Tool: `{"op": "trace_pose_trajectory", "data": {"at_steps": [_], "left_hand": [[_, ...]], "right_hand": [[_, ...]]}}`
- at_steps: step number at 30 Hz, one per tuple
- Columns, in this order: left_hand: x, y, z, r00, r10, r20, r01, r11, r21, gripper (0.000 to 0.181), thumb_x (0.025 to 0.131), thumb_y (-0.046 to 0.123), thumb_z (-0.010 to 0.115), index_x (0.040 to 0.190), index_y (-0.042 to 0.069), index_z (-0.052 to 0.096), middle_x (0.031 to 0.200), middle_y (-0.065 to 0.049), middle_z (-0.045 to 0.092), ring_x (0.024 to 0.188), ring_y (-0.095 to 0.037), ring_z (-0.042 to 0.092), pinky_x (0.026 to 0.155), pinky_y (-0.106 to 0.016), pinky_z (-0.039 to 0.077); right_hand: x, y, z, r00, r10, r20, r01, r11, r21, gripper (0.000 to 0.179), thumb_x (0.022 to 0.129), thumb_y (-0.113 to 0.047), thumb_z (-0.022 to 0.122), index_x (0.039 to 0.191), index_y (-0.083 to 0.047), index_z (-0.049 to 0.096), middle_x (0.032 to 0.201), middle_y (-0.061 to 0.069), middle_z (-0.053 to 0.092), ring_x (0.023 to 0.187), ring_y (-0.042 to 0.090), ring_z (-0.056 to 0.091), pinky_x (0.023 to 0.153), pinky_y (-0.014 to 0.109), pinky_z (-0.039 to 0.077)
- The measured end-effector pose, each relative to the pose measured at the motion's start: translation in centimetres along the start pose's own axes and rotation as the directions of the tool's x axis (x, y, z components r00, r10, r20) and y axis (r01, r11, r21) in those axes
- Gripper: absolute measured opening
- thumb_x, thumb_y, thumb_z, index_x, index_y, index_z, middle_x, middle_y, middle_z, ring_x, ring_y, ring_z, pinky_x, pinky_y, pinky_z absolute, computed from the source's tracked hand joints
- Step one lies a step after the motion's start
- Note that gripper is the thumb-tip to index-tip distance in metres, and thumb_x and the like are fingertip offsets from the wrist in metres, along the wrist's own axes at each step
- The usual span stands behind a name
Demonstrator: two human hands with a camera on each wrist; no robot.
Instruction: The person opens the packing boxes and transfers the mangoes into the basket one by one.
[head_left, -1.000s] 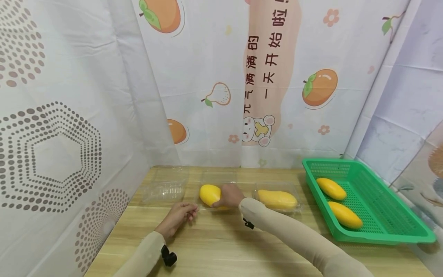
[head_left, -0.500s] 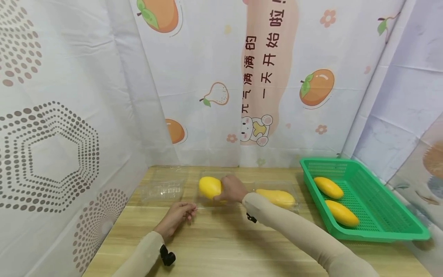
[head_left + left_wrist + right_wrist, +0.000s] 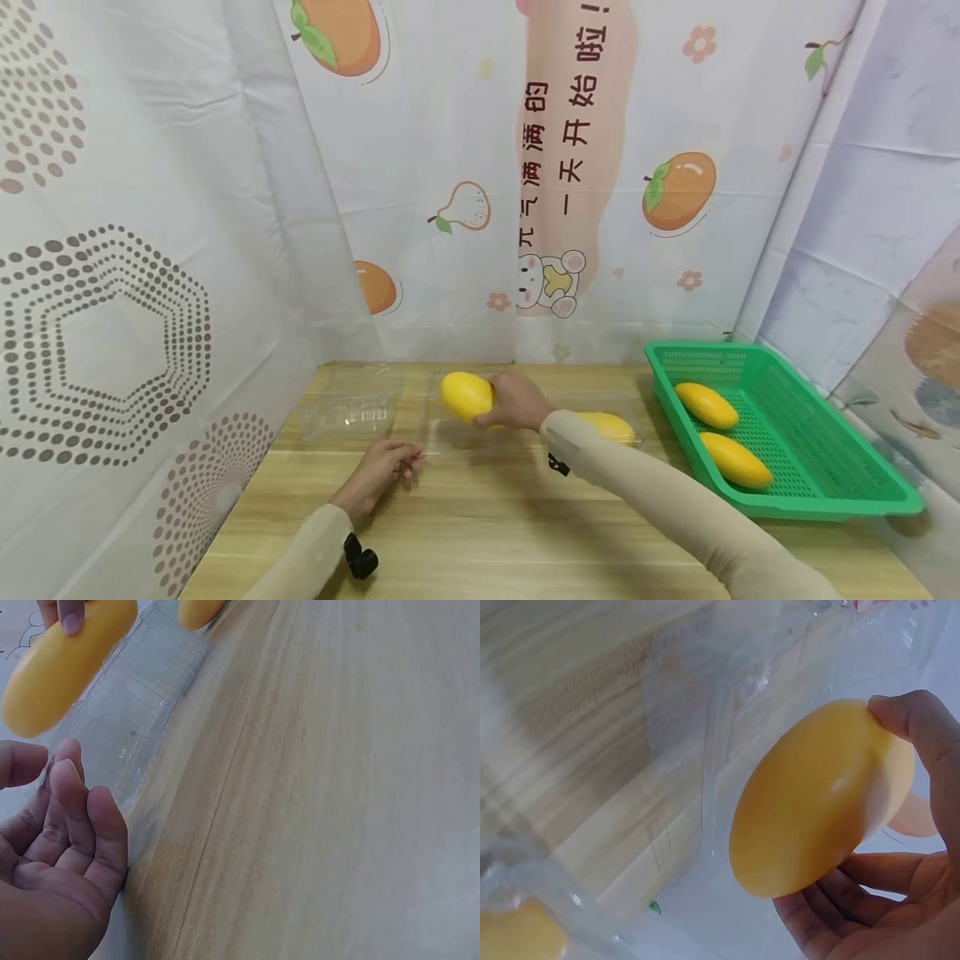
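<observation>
My right hand [image 3: 517,402] holds a yellow mango [image 3: 467,396] above the middle clear plastic box [image 3: 442,435]. In the right wrist view, the thumb lies on one side of the mango [image 3: 821,802] and the fingers curl under the other. My left hand [image 3: 381,473] stays at the box's front left corner. Its thumb and forefinger pinch the box's edge in the left wrist view, while the other fingers [image 3: 105,817] are loosely bent. The box's inside shows through the clear wall beneath the lifted mango.
Another clear box [image 3: 348,417] stands at the left. To the right, a second mango [image 3: 611,427] lies in a clear box, partly hidden by my right sleeve. A green basket [image 3: 832,507] with two mangoes [image 3: 707,406] stands at the far right. A printed curtain hangs behind the table.
My right hand has lifted the mango up from the middle box and moved slightly right. The left hand has kept its place at the box corner. The head view has shifted a little.
</observation>
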State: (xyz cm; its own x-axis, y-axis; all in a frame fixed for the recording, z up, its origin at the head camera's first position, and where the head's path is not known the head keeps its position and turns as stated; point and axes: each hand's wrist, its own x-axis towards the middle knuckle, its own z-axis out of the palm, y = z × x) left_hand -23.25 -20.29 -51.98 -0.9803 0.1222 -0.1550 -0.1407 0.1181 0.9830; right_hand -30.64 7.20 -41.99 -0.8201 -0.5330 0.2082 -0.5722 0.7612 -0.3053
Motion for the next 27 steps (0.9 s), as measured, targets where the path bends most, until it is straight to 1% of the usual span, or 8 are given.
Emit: {"op": "trace_pose_trajectory", "data": {"at_steps": [3,6,13,21,27], "left_hand": [[0.1,0.0,0.0,1.000,0.003,0.005,-0.003,1.000,0.004,0.032,0.104,0.021,0.061,0.108,-0.009,0.068,0.089,-0.010,0.068,0.074,-0.016,0.058,0.070,-0.027,0.051],[0.1,0.0,0.0,1.000,0.009,0.010,-0.009,1.000,0.002,0.031,0.104,0.020,0.060,0.108,-0.010,0.068,0.089,-0.010,0.068,0.074,-0.016,0.058,0.070,-0.027,0.051],[0.0,0.1,0.0,1.000,0.016,0.009,-0.016,1.000,-0.007,0.032,0.104,0.019,0.060,0.109,-0.012,0.067,0.089,-0.010,0.068,0.074,-0.015,0.058,0.069,-0.026,0.051],[0.1,0.0,-0.1,1.000,0.020,0.005,-0.020,1.000,-0.010,0.030,0.104,0.016,0.058,0.110,-0.012,0.067,0.090,-0.011,0.068,0.074,-0.015,0.058,0.068,-0.026,0.051],[0.0,-0.1,0.0,1.000,0.016,0.004,-0.016,1.000,-0.014,0.030,0.103,0.017,0.060,0.109,-0.011,0.067,0.089,-0.010,0.068,0.072,-0.014,0.058,0.067,-0.025,0.051]], "right_hand": [[-0.1,0.1,-0.6,1.000,0.001,-0.009,-0.001,1.000,0.007,0.041,0.075,-0.043,0.087,0.089,-0.009,0.069,0.073,-0.003,0.059,0.068,0.015,0.050,0.064,0.030,0.044],[-0.3,0.3,-1.3,1.000,-0.002,-0.007,0.002,1.000,0.029,0.039,0.075,-0.041,0.088,0.087,-0.010,0.068,0.071,-0.004,0.059,0.066,0.014,0.050,0.064,0.030,0.044],[-0.4,1.4,-2.4,1.000,-0.013,-0.013,0.014,0.999,0.038,0.040,0.076,-0.041,0.087,0.096,-0.010,0.071,0.074,-0.006,0.061,0.068,0.013,0.051,0.064,0.029,0.045],[-1.2,2.6,-3.9,0.999,0.034,-0.031,-0.033,0.998,0.054,0.039,0.076,-0.039,0.087,0.088,-0.008,0.067,0.071,-0.002,0.059,0.066,0.015,0.050,0.062,0.030,0.042],[-2.2,3.6,-5.0,0.997,0.078,-0.021,-0.076,0.993,0.089,0.040,0.078,-0.041,0.087,0.088,-0.008,0.067,0.072,-0.001,0.060,0.066,0.015,0.051,0.062,0.030,0.043]]}}
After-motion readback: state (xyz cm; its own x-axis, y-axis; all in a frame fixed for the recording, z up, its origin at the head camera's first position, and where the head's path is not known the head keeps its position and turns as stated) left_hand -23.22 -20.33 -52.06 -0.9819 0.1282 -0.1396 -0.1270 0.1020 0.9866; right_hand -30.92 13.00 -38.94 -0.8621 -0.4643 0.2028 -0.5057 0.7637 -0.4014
